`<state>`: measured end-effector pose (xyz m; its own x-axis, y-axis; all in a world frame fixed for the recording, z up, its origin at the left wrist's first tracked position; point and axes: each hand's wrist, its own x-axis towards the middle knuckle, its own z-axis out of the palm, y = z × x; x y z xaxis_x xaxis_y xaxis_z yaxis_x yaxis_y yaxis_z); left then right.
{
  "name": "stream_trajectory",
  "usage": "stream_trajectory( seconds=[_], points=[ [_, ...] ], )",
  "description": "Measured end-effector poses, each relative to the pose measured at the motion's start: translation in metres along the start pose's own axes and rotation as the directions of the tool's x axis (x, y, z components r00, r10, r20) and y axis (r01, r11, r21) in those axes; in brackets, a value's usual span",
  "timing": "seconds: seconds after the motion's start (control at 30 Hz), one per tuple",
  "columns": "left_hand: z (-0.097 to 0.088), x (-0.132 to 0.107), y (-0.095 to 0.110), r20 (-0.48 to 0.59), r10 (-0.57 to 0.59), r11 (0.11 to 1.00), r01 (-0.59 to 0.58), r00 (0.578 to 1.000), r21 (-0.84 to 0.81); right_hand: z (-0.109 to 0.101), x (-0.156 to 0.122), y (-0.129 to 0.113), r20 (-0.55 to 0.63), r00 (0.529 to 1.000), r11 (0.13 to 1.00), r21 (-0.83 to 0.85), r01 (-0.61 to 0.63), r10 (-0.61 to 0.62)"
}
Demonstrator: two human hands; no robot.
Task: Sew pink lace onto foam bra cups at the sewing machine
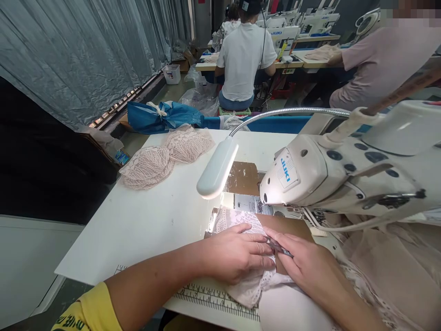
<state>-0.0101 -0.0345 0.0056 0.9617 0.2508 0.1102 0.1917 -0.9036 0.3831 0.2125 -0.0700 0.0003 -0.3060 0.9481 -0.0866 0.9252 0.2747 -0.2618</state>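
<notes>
My left hand (237, 255) lies flat, fingers stretched out, on a piece of pale lace fabric (237, 220) in front of the sewing machine (330, 177). My right hand (306, 264) rests beside it, its fingers closed on a small dark metal tool (280, 248) whose tip points toward the left fingertips. The lace runs under both hands and hangs over the near table edge. The machine's needle area (265, 202) is just beyond my fingertips.
A white gooseneck lamp (217, 168) shines on the white table (148, 220). A stack of pink lace pieces (165, 156) lies at the far left. Beige fabric (389, 257) piles at right. A ruler strip (213, 296) edges the table. Two people sit at machines behind.
</notes>
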Motion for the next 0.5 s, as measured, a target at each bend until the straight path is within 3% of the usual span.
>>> stream_trajectory(
  seconds=[0.3,0.4,0.5],
  points=[
    [-0.001,-0.002,0.0,-0.02,-0.025,1.0,0.025,0.999,-0.016,-0.016,-0.039,0.019,0.01,0.975,0.945,0.243,-0.218,0.222],
    [-0.003,-0.002,-0.002,-0.125,-0.067,0.997,0.063,0.99,-0.035,-0.02,-0.048,0.015,-0.031,0.972,0.915,0.345,-0.209,0.234],
    [-0.004,-0.001,-0.003,-0.226,-0.194,0.981,0.191,0.955,-0.035,-0.026,-0.043,0.006,-0.056,0.988,0.923,0.367,-0.116,0.147]
  ],
)
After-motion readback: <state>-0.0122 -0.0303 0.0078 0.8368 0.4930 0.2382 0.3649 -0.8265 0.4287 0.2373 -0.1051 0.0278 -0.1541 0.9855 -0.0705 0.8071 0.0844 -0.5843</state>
